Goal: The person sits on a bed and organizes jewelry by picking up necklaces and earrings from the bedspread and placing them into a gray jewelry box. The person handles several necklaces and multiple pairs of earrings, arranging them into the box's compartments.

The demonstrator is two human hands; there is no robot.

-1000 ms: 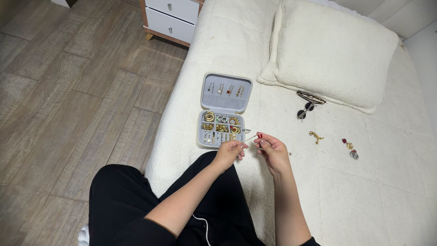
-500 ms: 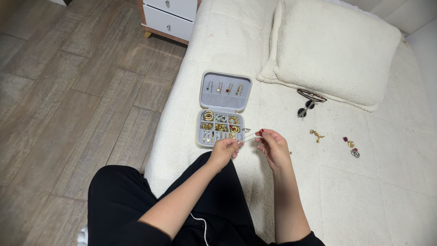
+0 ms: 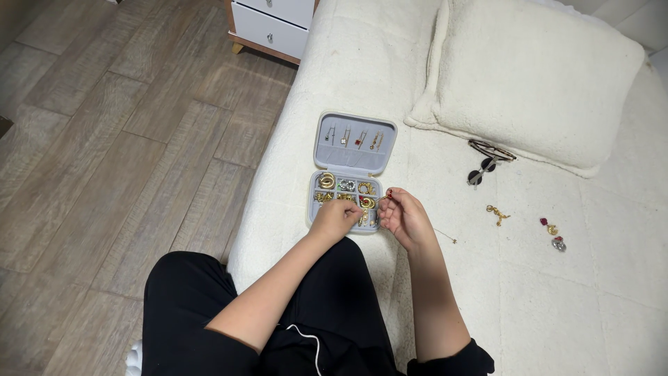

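Left hand (image 3: 334, 218) curled over jewellery box (image 3: 348, 174) near bed's left edge, grip unclear. Right hand (image 3: 401, 217) pinches small red earring (image 3: 389, 196) above box's right compartments. Best lowered slowly; keep pinch firm, avoid snagging neighbouring gold pieces.

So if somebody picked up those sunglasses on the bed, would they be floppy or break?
The sunglasses look thin-framed, so probably light and stiff, not floppy. Their round dark lenses could scratch or crack if squeezed. Lying on the fuzzy bed cover, they likely won't slide.
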